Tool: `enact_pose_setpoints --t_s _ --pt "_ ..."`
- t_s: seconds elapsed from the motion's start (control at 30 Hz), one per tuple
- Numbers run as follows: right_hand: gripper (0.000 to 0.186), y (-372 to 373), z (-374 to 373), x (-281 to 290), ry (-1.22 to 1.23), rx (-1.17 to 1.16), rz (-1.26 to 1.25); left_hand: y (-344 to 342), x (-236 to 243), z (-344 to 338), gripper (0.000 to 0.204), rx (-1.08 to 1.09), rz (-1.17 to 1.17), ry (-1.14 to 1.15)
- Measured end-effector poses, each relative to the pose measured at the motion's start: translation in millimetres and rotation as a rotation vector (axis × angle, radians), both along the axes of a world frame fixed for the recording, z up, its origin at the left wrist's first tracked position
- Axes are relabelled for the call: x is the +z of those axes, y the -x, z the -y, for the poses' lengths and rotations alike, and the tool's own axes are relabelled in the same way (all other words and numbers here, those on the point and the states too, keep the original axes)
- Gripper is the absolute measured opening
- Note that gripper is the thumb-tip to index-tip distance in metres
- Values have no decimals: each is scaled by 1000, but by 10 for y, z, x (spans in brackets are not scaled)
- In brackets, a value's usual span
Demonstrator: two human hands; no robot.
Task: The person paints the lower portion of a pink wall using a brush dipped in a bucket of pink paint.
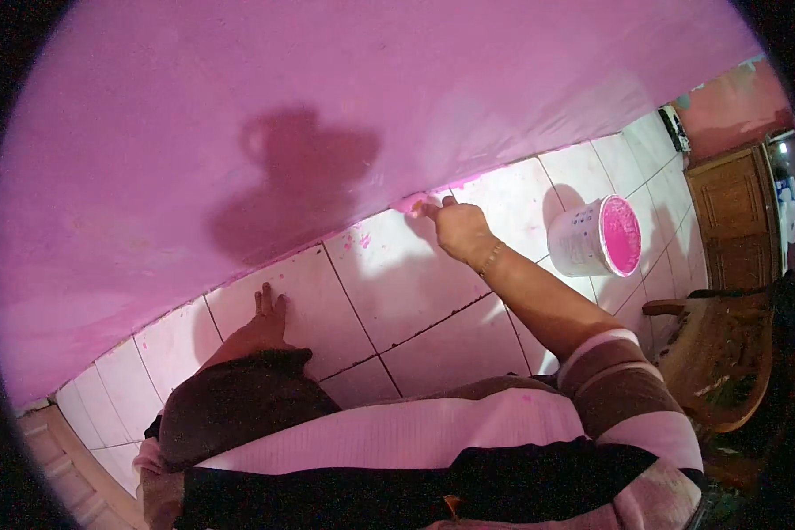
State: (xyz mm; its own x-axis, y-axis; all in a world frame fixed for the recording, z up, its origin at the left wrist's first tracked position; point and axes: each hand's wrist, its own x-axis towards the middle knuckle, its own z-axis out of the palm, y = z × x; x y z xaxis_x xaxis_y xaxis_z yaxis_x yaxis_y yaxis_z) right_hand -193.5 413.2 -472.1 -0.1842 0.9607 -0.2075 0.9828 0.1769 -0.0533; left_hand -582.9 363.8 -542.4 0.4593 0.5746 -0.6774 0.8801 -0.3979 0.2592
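Observation:
My right hand (pixel 459 231), with a bracelet at its wrist, is closed on a paintbrush (pixel 415 205). Pink paint coats the end of the brush, which touches the foot of the pink wall (pixel 177 132) where it meets the floor; the fingers hide most of its handle. My left hand (pixel 263 325) rests on the white floor tiles (pixel 397 283) near the wall, empty, with its fingers stretched out. To the right of my right forearm is a white bucket (pixel 577 240) with pink paint (pixel 623 235) inside.
Pink spots and smears (pixel 359 237) mark the tiles along the wall. At the right are a wooden chair (pixel 715 353) and a carved wooden door panel (pixel 735 212). A dark shadow (pixel 300 177) falls on the wall.

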Motion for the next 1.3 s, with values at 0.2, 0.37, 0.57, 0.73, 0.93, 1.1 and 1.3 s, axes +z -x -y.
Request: enact_pose_setpoints --t_s 0.2,0.37,0.57,0.73,0.93,1.1,1.3 --pt "32 -195 -28 327 -116 -74 -57 0 -28 -21 111 -4 11 5" --pt "33 -375 144 1347 -110 -88 13 43 -56 7 111 14 8 14" --pt "21 -892 137 838 -63 -236 311 -11 -46 -53 112 -15 3 10" --pt "21 -1458 -114 257 -134 -421 273 -9 -42 -55 112 -18 -11 11" --pt "24 -1528 -372 -333 -158 -477 380 -12 -30 -50 112 -20 -10 17" --pt "23 -843 -325 -565 -100 -393 352 -24 -17 -46 113 -21 -9 22" --pt "30 610 425 -263 -119 116 93 -46 -53 -91 113 -39 -2 25"
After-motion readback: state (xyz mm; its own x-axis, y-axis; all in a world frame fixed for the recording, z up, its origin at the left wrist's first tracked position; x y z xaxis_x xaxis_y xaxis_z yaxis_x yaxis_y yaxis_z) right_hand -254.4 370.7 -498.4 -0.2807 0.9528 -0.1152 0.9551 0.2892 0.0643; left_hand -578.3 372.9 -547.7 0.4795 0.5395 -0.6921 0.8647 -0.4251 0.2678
